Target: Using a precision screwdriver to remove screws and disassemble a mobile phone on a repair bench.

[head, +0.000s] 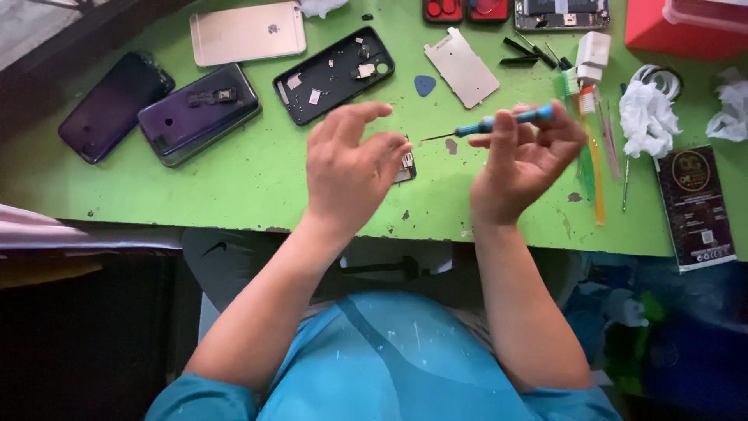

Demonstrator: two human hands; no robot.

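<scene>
Blue-sleeved forearms rose to the green bench (234,179), where the right hand (523,160) pinched 1 blue-handled screwdriver (499,122) level and the left hand (349,168), fingers spread and empty, hovered over a small part (405,165); steadying that part before bringing the tip down seemed advisable.

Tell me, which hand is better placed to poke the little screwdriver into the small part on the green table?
Probably the right hand: it already grips the blue screwdriver, tip pointing toward the small part. The left hand holds no tool; its fingers sit over that part.
</scene>
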